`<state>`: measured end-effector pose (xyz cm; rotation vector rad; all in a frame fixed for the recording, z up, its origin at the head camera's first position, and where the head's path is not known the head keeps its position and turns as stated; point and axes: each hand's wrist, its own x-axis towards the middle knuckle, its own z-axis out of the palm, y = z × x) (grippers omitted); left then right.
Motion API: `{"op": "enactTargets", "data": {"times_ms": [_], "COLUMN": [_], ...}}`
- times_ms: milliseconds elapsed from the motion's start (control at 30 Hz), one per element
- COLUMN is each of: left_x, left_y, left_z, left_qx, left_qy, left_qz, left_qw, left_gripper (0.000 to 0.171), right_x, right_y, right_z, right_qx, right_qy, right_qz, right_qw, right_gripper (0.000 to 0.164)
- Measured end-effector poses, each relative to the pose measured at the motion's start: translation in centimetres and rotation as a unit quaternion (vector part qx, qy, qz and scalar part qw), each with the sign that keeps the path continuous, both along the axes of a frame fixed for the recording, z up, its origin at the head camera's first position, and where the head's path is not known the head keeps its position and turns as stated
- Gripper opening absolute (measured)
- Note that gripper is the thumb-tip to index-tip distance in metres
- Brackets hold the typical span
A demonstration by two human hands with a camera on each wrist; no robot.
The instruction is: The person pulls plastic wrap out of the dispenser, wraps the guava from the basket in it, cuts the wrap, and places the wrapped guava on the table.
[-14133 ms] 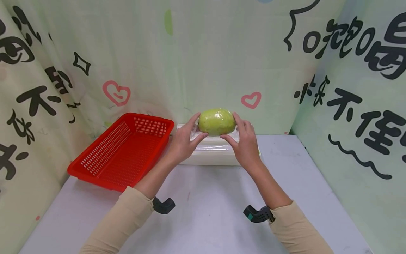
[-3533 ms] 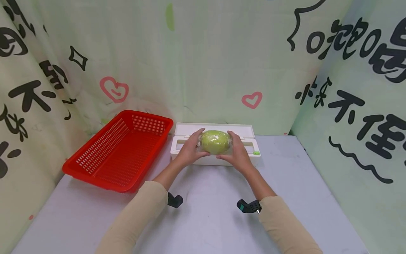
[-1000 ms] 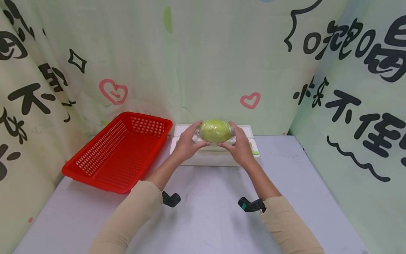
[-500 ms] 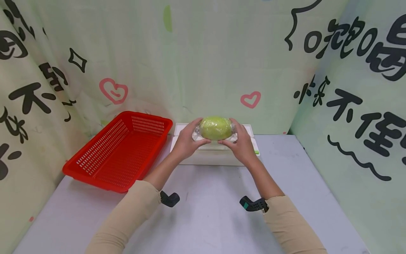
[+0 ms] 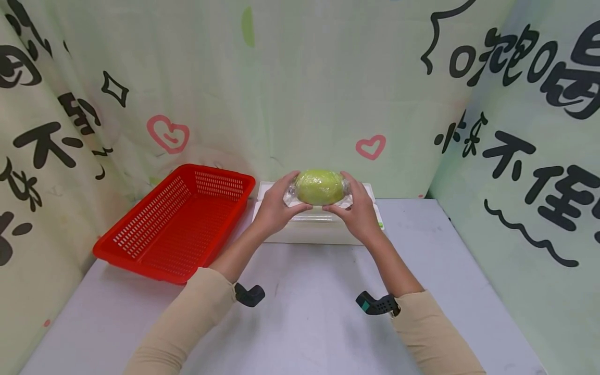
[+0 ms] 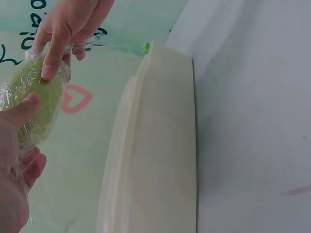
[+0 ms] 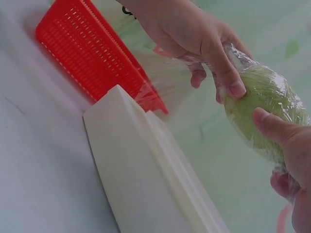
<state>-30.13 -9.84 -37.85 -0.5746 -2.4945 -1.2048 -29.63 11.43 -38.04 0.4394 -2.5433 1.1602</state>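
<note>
A green oval fruit point(image 5: 320, 187), wrapped in clear cling film point(image 5: 290, 196), is held up between both hands above the white film dispenser point(image 5: 311, 235). My left hand point(image 5: 273, 207) grips its left end, thumb on the near side and fingers behind. The right hand point(image 5: 360, 211) holds the right end the same way. In the left wrist view the wrapped fruit point(image 6: 43, 104) shows both thumbs pressing on its skin. Loose film gathers at the ends, and in the right wrist view some film point(image 7: 167, 73) trails from beside the left hand.
A red perforated plastic basket point(image 5: 187, 229) stands left of the dispenser on the white table point(image 5: 304, 312). The dispenser's lid is up, and a green slider point(image 5: 380, 225) sits at its right end. A printed curtain point(image 5: 304, 104) hangs behind and along both sides.
Over the last second both hands have lifted the wrapped fruit slightly. At 3.5 seconds ago it was lower, in front of the dispenser. Both hands hold it in every frame.
</note>
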Motion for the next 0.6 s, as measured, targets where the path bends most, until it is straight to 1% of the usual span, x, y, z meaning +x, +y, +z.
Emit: {"op": "enactTargets", "data": {"times_ms": [233, 600], "left_x": [0.4, 0.9], "left_y": [0.0, -0.1], "left_z": [0.6, 1.1], "left_qx": [-0.005, -0.004], "left_qy": [0.009, 0.008], "left_qz": [0.001, 0.006], "left_qw": [0.9999, 0.9999], "left_gripper": [0.081, 0.083], "right_x": [0.4, 1.1], "right_y": [0.0, -0.1], "right_z": [0.6, 1.4], "right_qx": [-0.002, -0.005], "right_qy": [-0.003, -0.003], "right_qz": [0.0, 0.0], "right_qw": [1.0, 1.0], "right_gripper": [0.091, 0.092]}}
